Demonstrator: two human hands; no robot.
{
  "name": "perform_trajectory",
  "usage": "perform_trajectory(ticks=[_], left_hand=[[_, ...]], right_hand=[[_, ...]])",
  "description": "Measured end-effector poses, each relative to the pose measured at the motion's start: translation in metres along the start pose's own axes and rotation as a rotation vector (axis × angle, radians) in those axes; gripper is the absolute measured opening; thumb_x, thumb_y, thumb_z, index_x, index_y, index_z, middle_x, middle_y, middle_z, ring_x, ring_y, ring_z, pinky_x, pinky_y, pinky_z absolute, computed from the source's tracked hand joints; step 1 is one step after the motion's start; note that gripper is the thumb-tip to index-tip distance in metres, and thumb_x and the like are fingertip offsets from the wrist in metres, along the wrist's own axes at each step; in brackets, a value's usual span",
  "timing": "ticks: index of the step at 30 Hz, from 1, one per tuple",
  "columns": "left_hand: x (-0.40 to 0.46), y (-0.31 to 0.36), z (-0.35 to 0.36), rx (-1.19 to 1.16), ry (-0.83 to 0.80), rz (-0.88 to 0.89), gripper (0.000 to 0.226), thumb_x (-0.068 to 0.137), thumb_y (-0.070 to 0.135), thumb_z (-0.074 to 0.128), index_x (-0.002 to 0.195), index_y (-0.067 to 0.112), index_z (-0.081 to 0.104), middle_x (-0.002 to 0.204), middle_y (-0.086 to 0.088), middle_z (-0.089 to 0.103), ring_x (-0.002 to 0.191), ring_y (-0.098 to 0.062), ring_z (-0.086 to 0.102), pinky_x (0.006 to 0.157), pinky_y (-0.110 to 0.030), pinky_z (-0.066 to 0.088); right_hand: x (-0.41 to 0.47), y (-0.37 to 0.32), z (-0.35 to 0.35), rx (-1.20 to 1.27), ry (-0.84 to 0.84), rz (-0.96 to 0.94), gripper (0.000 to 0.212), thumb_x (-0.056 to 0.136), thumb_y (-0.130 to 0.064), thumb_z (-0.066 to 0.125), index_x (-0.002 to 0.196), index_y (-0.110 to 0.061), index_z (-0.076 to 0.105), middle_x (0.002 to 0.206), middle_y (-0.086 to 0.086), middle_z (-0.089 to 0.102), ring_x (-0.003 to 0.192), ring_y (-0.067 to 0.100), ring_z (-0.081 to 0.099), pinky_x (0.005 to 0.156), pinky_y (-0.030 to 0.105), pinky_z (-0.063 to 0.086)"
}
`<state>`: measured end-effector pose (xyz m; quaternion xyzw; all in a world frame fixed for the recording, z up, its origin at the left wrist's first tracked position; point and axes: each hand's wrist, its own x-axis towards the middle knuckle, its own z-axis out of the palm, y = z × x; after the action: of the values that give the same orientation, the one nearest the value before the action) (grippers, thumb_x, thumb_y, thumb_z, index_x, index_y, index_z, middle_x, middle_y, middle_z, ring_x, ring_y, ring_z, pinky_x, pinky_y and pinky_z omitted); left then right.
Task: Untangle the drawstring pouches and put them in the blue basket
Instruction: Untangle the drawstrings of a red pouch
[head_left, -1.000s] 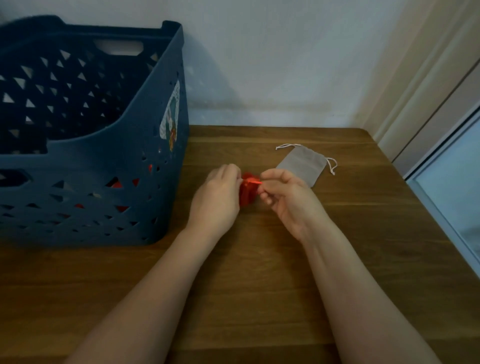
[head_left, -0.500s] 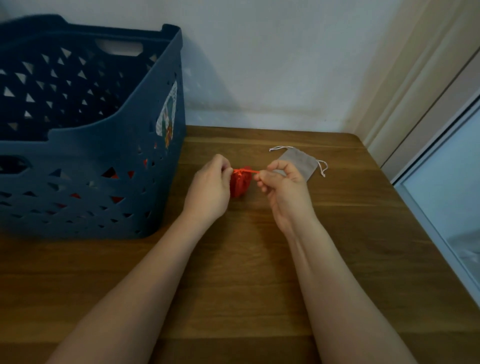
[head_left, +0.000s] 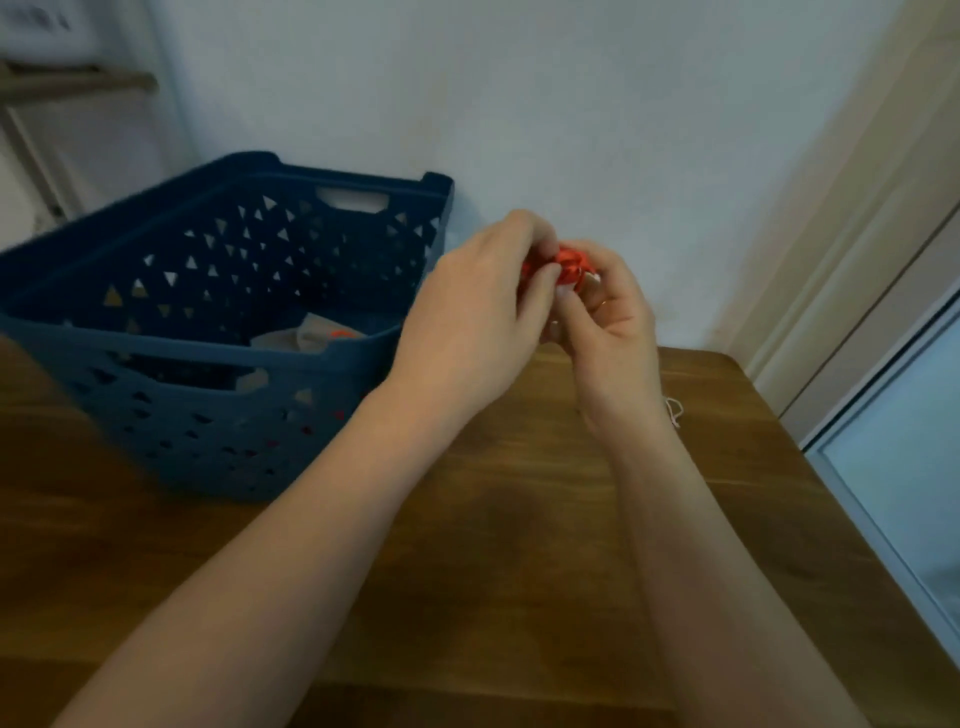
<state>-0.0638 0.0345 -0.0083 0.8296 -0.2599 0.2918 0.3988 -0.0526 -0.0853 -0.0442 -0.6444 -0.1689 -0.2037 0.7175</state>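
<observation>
1. Head view: a wooden tabletop (head_left: 519, 519) meets a pale wall, and a light door frame runs down beside the tabletop's right edge.
2. A blue basket (head_left: 218, 374) with triangular cut-outs stands on the tabletop, to the left of the hands and close to the wall.
3. Inside the blue basket, near its front wall, lie grey pouches (head_left: 306, 335) with a patch of orange showing among them.
4. The left hand (head_left: 472, 332) and the right hand (head_left: 608, 332) are raised above the tabletop, just right of the blue basket's far right corner, and touch each other.
5. Both hands have their fingers curled around a small red pouch (head_left: 566, 262), pinching it between the fingertips; only its bunched top shows above the fingers.
6. The picture is blurred, so the drawstring of the red pouch cannot be made out.
7. A bit of pale string (head_left: 674, 410) lies on the tabletop, to the right of the blue basket, just beside the right wrist.
</observation>
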Motion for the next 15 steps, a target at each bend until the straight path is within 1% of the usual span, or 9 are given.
perform_trajectory(ticks=[2,4,7,8,10,11,12,14,15], left_hand=[[0.008,-0.002,-0.025,0.049,-0.001,0.023,0.016,0.094,0.021,0.052,0.108,0.015,0.058,0.096,0.004,0.061,0.085,-0.014,0.059,0.078,-0.037,0.051],[0.013,-0.011,-0.05,0.107,0.051,0.064,0.017,0.093,0.017,0.053,0.108,0.013,0.059,0.103,0.005,0.056,0.089,-0.011,0.055,0.079,-0.031,0.049],[0.015,-0.032,-0.083,0.194,0.141,0.048,0.016,0.092,0.015,0.052,0.105,0.011,0.06,0.108,0.0,0.055,0.09,-0.011,0.052,0.076,-0.024,0.043],[0.015,-0.039,-0.09,0.212,0.136,0.015,0.016,0.093,0.017,0.051,0.105,0.012,0.061,0.105,0.0,0.057,0.089,-0.012,0.052,0.075,-0.025,0.041],[0.013,-0.051,-0.1,0.237,0.092,-0.066,0.016,0.094,0.02,0.05,0.103,0.014,0.062,0.097,0.002,0.06,0.086,-0.013,0.053,0.073,-0.025,0.04],[0.013,-0.055,-0.102,0.239,0.079,-0.091,0.016,0.094,0.02,0.049,0.101,0.014,0.062,0.093,0.003,0.061,0.084,-0.013,0.054,0.072,-0.026,0.04],[0.012,-0.058,-0.104,0.231,0.078,-0.105,0.016,0.094,0.02,0.05,0.099,0.014,0.063,0.091,0.003,0.061,0.083,-0.013,0.055,0.072,-0.027,0.042],[0.01,-0.062,-0.106,0.215,0.07,-0.129,0.016,0.094,0.02,0.05,0.099,0.014,0.064,0.088,0.006,0.06,0.082,-0.014,0.056,0.071,-0.027,0.043],[0.009,-0.064,-0.107,0.212,0.06,-0.142,0.016,0.094,0.021,0.05,0.098,0.015,0.064,0.087,0.007,0.059,0.081,-0.013,0.055,0.068,-0.025,0.042]], right_hand=[[0.013,-0.014,0.016,-0.109,-0.028,-0.039,0.022,0.092,-0.004,0.052,0.098,-0.025,0.056,0.086,0.002,0.062,0.078,0.014,0.059,0.07,0.03,0.051],[0.025,-0.022,0.034,-0.255,-0.058,-0.097,0.023,0.09,-0.005,0.056,0.093,-0.027,0.055,0.083,-0.005,0.061,0.077,0.009,0.058,0.072,0.028,0.049],[0.043,-0.024,0.059,-0.414,-0.132,-0.114,0.019,0.087,-0.01,0.062,0.094,-0.026,0.058,0.089,-0.01,0.062,0.086,0.006,0.058,0.077,0.026,0.048],[0.047,-0.025,0.065,-0.474,-0.178,-0.113,0.016,0.087,-0.012,0.063,0.096,-0.025,0.059,0.092,-0.01,0.062,0.089,0.003,0.057,0.08,0.022,0.047],[0.055,-0.022,0.079,-0.604,-0.287,-0.089,0.012,0.087,-0.016,0.063,0.097,-0.022,0.063,0.092,-0.013,0.06,0.087,-0.013,0.051,0.08,0.006,0.038],[0.058,-0.019,0.084,-0.673,-0.342,-0.076,0.011,0.087,-0.017,0.063,0.097,-0.019,0.065,0.092,-0.013,0.058,0.087,-0.017,0.049,0.081,0.003,0.036],[0.062,-0.013,0.088,-0.751,-0.386,-0.062,0.013,0.087,-0.02,0.064,0.099,-0.016,0.068,0.096,-0.01,0.058,0.092,-0.015,0.048,0.087,0.007,0.036],[0.067,0.0,0.096,-0.882,-0.443,0.009,0.021,0.086,-0.031,0.064,0.103,-0.02,0.069,0.113,0.001,0.058,0.113,0.01,0.048,0.102,0.034,0.037],[0.067,0.002,0.099,-0.89,-0.455,0.051,0.023,0.086,-0.035,0.063,0.105,-0.022,0.069,0.118,0.003,0.057,0.115,0.018,0.049,0.101,0.042,0.039]])
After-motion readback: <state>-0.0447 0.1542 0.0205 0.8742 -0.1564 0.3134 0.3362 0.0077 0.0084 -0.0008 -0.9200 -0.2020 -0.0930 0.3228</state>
